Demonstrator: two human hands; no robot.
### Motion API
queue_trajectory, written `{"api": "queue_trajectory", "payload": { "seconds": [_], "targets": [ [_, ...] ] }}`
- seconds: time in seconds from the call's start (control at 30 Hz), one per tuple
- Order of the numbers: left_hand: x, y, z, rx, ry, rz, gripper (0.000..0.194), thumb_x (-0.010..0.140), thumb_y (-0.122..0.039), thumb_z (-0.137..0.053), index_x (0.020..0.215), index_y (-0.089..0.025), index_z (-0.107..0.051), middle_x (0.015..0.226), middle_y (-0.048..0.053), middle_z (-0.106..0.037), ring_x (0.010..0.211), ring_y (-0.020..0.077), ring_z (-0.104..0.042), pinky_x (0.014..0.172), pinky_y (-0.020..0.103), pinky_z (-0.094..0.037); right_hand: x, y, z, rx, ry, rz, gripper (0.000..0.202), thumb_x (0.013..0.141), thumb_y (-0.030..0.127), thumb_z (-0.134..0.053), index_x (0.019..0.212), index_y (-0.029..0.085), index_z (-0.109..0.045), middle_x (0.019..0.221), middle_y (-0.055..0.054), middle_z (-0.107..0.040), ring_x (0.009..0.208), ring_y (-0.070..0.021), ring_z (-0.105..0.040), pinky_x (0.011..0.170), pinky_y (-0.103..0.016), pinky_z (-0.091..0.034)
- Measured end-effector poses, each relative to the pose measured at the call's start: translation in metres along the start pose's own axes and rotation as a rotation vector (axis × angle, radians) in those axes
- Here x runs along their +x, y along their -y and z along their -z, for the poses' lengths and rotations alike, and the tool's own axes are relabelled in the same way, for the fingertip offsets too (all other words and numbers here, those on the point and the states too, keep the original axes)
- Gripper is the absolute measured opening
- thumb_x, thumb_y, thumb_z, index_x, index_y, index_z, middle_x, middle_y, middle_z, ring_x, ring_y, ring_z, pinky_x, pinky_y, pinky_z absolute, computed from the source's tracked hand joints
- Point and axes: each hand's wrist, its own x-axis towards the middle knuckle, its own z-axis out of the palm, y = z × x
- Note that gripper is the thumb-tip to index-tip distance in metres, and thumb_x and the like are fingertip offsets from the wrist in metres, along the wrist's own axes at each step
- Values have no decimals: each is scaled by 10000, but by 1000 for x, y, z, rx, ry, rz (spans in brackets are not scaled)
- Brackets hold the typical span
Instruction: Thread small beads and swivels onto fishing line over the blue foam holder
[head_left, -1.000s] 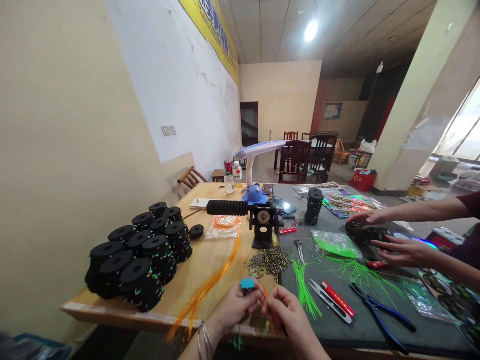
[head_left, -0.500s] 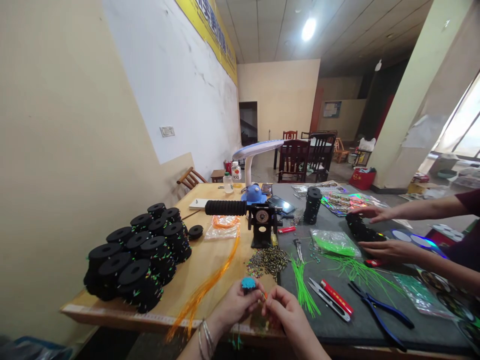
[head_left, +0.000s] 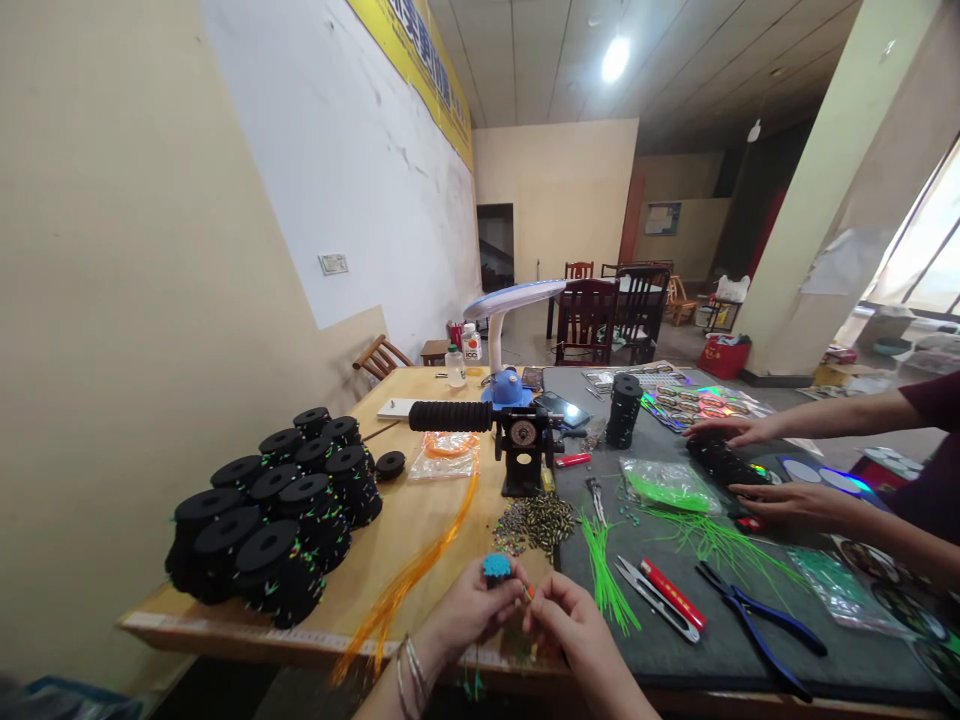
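- In the lower middle of the frame, my left hand point(head_left: 469, 608) is curled closed around a turquoise-topped piece point(head_left: 496, 568); its grip leaves no gap I can see.
- My right hand point(head_left: 574, 620) is drawn to a tight pinch, its grip apparently on a small orange piece point(head_left: 529, 592) right where both sets of fingertips meet. Too small for me to tell which fingers bear it; a slight loosening could drop it.
- Turquoise bits point(head_left: 472, 687) hang on thin threads below the left hand, at the bottom edge; I'd worry about them catching on the edge of the surface point(head_left: 420, 505) if the hands pull back.
- Just above the hands lies a loose bead pile point(head_left: 549, 522). A knuckle swinging forward could scatter it, and anything dropped there would be hard to pick out.
- Left of the hands, orange strands point(head_left: 420, 572) trail over the near edge; my left forearm could drag them off.
- Right of the hands, green strands point(head_left: 609, 585) lie beside pointed snips point(head_left: 660, 600); a careless sideways sweep risks a nick.
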Motion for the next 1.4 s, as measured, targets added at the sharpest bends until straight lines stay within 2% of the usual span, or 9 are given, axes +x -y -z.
{"api": "queue_trajectory", "payload": {
  "seconds": [0.4,0.73,1.13,1.4],
  "targets": [
    [0,0,0,6,8,-2,490,611,-555,-801,791,-151,-592,431,-99,-419,356,37,-258,364,189,-149,1,-3,1,11,-4,-11,457,610,580,-710,639,204,-453,558,30,-614,392,-56,-402,419,-186,-270],
    [0,0,-1,-2,17,-19,443,639,-526,-795,783,-152,-607,443,-98,-419,355,36,-270,380,186,-149,0,-5,2,13,5,23,398,639,522,-699,637,204,-460,561,31,-618,396,-57,-399,428,-189,-265],
    [0,-2,1,7,34,-15,436,650,-520,-790,795,-157,-595,442,-99,-416,356,40,-261,374,192,-146,1,-5,2,14,-2,-4,437,629,558,-701,640,204,-446,547,36,-619,375,-46,-391,408,-181,-245],
    [-2,-6,-3,14,46,-40,430,632,-505,-807,765,-146,-612,488,-77,-442,408,52,-325,404,194,-178,1,-7,2,-5,-2,-7,475,634,609,-694,650,203,-450,543,35,-617,371,-48,-397,411,-180,-254]
  ]
}}
